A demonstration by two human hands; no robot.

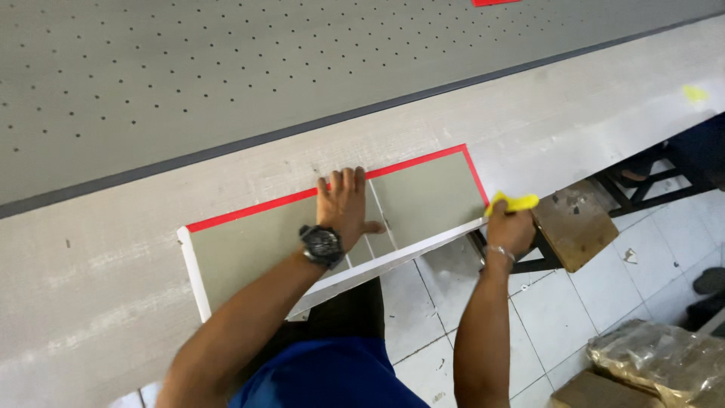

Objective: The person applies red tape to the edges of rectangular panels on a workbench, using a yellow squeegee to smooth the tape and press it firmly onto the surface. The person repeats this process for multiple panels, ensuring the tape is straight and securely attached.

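Left hand (343,205) presses flat, spread, on grey panel (302,242); right hand (510,227) pinches yellow cloth (515,202) at its white edge.

Open bench (529,128) beyond panel (430,196) — stool (574,227) crowding right

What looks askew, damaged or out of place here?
The grey panel overhangs the bench edge, lying at an angle to it, with the left hand pressed flat on it. The right hand grips a yellow cloth at its white edge. The stool top looks worn and stained. Nothing is spilled.
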